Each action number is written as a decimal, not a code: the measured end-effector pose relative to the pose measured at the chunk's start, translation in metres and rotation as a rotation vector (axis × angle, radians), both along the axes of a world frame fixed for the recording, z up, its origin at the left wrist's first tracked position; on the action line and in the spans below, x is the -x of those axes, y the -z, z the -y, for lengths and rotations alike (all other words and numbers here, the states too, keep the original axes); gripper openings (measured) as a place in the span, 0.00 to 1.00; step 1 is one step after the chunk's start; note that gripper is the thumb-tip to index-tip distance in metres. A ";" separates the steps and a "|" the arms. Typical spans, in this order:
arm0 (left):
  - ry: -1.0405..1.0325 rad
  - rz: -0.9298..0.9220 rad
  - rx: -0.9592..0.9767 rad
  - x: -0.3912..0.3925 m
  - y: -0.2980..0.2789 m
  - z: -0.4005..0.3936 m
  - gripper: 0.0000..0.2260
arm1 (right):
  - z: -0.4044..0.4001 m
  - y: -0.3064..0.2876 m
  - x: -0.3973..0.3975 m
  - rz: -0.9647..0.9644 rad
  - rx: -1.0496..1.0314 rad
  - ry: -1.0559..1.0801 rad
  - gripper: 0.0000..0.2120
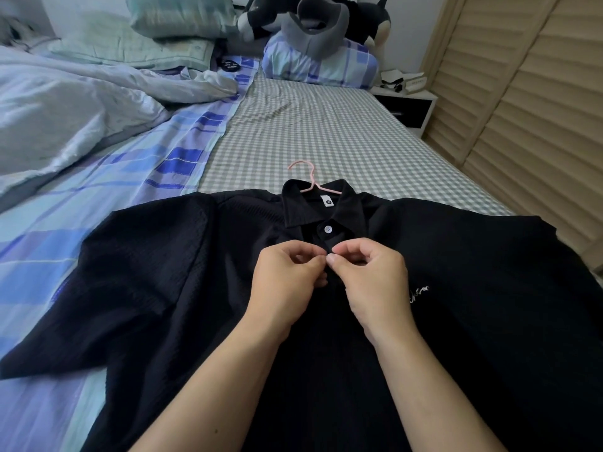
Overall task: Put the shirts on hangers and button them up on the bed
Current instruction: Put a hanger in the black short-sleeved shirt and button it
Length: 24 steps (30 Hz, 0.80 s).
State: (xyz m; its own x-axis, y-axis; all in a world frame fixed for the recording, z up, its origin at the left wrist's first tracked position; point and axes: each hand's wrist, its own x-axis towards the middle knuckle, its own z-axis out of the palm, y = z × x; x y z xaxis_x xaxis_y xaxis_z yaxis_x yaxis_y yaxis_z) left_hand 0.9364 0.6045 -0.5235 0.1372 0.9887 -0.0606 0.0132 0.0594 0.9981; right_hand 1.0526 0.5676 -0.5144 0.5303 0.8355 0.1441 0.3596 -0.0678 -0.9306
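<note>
- bed (326,132): checked sheet, rumpled duvet (65,109) on the left, pillows at the head. Soft base, so presses sink in.
- shirt (163,272): black, textured, lies flat and face up across the near end of the bed, sleeves spread. Looks light and limp; it'll bunch if dragged, so take hold only at the placket edges.
- hanger (305,174): pink, already inside the shirt, hook sticking out past the collar. Thin, probably shifts easily.
- left hand (287,278) and right hand (372,275): both curled, fingertips pinching the placket just below the collar, thumbs nearly touching. Likely working the second button; the button itself is hidden under the fingers.
- top button (327,229): white, sits closed just above the hands. Small and probably slick; pinch the edge and hold the hole taut.
</note>
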 end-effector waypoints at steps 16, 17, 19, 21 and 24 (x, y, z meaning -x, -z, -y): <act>0.108 0.096 0.103 0.005 -0.002 -0.005 0.08 | -0.001 -0.001 -0.007 -0.213 -0.033 -0.189 0.10; 0.106 0.101 0.108 0.004 -0.002 -0.005 0.08 | -0.002 0.000 -0.006 -0.159 -0.042 -0.167 0.10; 0.108 0.079 0.086 0.003 -0.003 -0.004 0.09 | -0.002 0.002 -0.005 0.002 -0.049 -0.147 0.10; 0.101 0.063 0.046 0.003 -0.004 -0.003 0.07 | -0.001 0.001 -0.002 0.111 -0.066 -0.149 0.09; 0.050 0.089 0.049 0.003 -0.002 -0.003 0.07 | 0.000 0.002 -0.002 0.143 -0.060 -0.146 0.12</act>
